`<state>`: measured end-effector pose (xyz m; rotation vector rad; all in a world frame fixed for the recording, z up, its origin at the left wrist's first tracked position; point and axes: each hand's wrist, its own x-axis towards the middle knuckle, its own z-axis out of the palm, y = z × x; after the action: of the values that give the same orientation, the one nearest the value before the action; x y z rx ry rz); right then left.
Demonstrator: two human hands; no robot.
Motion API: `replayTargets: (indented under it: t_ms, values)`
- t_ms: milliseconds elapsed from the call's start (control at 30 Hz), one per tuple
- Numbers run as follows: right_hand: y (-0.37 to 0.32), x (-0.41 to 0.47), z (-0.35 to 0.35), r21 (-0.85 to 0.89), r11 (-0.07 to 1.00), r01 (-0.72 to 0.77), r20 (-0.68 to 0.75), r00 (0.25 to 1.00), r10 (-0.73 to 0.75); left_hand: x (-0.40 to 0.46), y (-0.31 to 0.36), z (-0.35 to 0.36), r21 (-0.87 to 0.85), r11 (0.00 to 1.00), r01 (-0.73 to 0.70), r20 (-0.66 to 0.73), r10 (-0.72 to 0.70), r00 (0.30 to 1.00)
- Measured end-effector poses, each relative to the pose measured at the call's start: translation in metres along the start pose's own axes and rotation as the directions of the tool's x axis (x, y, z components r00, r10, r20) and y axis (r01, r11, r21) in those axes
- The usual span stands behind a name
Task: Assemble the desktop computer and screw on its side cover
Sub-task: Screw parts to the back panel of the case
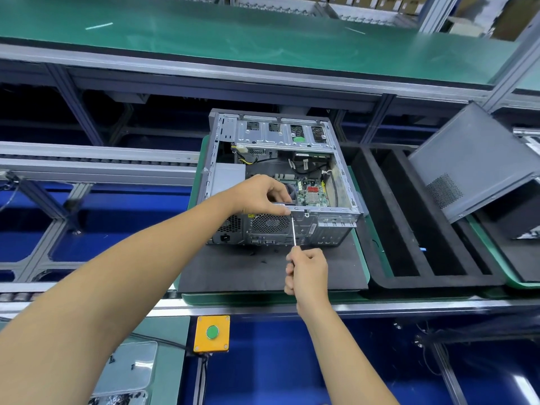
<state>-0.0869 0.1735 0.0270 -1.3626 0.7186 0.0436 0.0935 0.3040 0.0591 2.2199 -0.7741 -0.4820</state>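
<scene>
While the left hand [260,197] pinches the top rear edge of the open computer case [277,182], the right hand [308,271] grips a screwdriver [293,229]. Its tip meets that same edge. The side cover [473,162] leans well apart, to the right.

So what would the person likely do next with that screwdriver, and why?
Probably turn the screwdriver to drive a screw home. Its tip sits at the top rear edge of the case, right by the left hand, which grips that edge there; the right hand holds the handle. The case is open, and the cover leans apart on the right.
</scene>
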Motion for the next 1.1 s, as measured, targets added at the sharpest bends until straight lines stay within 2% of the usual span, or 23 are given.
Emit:
replayTargets:
  t_ms: [200,500,667,800,1100]
  values:
    - [0.000,0.001,-0.001,-0.040,0.999,0.006,-0.011,1.000,-0.006,-0.001,0.002,0.000,0.039,0.999,-0.002,-0.005,0.002,1.000]
    - [-0.004,0.005,0.001,-0.066,0.996,-0.062,0.009,0.998,0.063,-0.005,0.008,0.002,0.233,0.971,-0.057,-0.021,0.063,0.998]
    - [-0.011,0.005,-0.002,-0.031,0.996,-0.078,0.060,0.995,0.079,-0.006,0.009,0.002,0.251,0.966,-0.058,-0.038,0.070,0.997]
    - [-0.014,0.006,-0.008,-0.069,0.997,-0.046,0.083,0.995,0.052,-0.006,0.010,0.004,0.269,0.962,-0.054,-0.047,0.069,0.997]
    - [-0.008,0.010,-0.010,-0.129,0.991,-0.023,0.102,0.994,0.037,-0.009,0.007,0.005,0.325,0.933,-0.153,-0.039,0.175,0.984]
